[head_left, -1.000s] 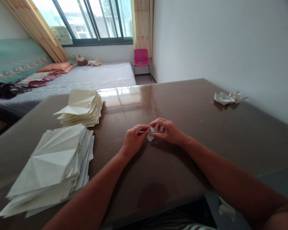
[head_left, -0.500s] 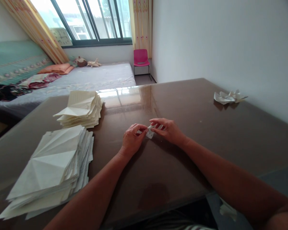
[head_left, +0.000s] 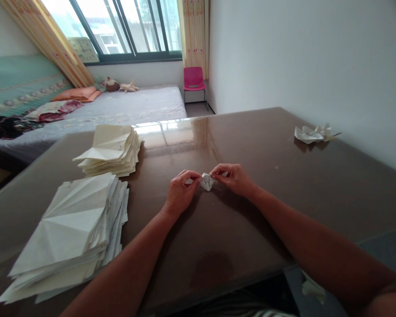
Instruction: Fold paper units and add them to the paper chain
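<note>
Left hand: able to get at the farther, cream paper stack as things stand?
Probably yes: nothing visible stands between the left hand and the cream paper stack. It is pinching the small folded paper, though, so it would likely need to let go first.

2 forearms [head_left: 135, 257] slant inward, the left hand [head_left: 181, 188] and right hand [head_left: 235, 178] each in a pinch.
</note>
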Available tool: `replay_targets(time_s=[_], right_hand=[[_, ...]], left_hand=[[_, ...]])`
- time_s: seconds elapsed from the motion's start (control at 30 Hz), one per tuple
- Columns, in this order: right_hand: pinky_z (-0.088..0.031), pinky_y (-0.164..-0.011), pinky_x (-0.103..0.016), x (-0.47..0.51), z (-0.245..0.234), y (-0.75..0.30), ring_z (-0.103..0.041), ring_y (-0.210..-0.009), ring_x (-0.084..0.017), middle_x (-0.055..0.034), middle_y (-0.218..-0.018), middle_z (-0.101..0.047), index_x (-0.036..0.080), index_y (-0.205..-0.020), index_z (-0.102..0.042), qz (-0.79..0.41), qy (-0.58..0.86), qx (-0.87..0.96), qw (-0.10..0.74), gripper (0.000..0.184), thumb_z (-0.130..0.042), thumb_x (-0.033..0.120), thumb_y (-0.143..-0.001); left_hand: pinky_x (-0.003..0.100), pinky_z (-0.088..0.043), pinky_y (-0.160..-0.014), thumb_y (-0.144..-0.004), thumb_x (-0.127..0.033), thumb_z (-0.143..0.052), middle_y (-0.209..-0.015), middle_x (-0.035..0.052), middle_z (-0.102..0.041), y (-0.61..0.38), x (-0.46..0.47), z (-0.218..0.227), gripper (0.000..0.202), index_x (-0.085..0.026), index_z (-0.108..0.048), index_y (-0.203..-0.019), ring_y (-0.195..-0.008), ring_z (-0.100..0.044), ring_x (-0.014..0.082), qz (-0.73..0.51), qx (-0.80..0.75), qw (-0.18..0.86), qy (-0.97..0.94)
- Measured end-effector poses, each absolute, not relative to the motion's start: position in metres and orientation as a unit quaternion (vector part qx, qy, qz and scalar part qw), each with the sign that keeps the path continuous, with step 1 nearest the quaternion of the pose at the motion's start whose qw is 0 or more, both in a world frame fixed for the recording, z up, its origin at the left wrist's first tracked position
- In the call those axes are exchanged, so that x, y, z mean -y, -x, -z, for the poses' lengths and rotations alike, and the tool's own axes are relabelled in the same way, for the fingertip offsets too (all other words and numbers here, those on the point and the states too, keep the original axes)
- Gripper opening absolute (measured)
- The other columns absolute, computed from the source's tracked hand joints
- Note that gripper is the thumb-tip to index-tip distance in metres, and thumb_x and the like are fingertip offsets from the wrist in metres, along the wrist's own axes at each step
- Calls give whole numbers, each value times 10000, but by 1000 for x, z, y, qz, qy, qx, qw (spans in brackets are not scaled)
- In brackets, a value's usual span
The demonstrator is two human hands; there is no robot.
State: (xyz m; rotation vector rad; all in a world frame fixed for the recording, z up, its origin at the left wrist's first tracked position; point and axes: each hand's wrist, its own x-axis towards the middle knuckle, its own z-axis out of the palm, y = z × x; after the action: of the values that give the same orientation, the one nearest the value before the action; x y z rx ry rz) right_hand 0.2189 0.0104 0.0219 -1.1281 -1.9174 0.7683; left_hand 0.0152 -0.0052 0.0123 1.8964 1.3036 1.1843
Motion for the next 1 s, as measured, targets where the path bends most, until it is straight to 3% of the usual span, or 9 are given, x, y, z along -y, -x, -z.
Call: replay_targets(time_s=[0.4, 0.7, 0.83, 0.9, 1.0], right_hand=[[-494, -648, -241, -26, -14, -237, -632, -698, -137, -22, -770, -691, 156, -831, -645, -406, 443, 702, 381, 157, -644, 292, -752], [-485, -579, -214, -36, -9, -252, -624, -665, -127, -19, -809, -703, 170, -800, -630, -427, 460, 696, 348, 110, -645, 242, -718], [-507, -621, -243, -35, -12, -255, -637, -709, -147, -36, -866, -703, 170, -791, -627, -406, 466, 715, 325, 88, -619, 244, -742], [-521, -690, -282, -31, -16, -255, -645, -803, -175, -48, -939, -693, 178, -877, -631, -371, 466, 741, 309, 146, -611, 259, -757], [-472, -906, -383, -23, -24, -248, -547, -1116, -236, -80, -1218, -594, 211, -1155, -554, -264, 421, 814, 303, 449, -662, 262, -723]], left_hand=[[214, -486, -600, -792, -321, -585, -796, 12, -669, -4, -3, -4, 149, -182, -633, -812, -754, -632, 145, -440, -515, 294, -674], [248, -479, -679, -779, -317, -572, -779, 11, -687, 3, -4, -15, 151, -182, -638, -798, -755, -636, 155, -380, -570, 251, -684], [241, -472, -657, -791, -324, -564, -844, 23, -709, 3, -2, -16, 167, -183, -649, -819, -775, -638, 157, -371, -564, 267, -688], [231, -466, -636, -801, -338, -559, -885, 22, -714, 1, -1, -17, 181, -187, -652, -835, -757, -632, 148, -364, -560, 276, -692], [221, -457, -623, -813, -372, -560, -879, 11, -709, 0, 1, -16, 208, -195, -657, -863, -734, -617, 137, -354, -560, 274, -697]])
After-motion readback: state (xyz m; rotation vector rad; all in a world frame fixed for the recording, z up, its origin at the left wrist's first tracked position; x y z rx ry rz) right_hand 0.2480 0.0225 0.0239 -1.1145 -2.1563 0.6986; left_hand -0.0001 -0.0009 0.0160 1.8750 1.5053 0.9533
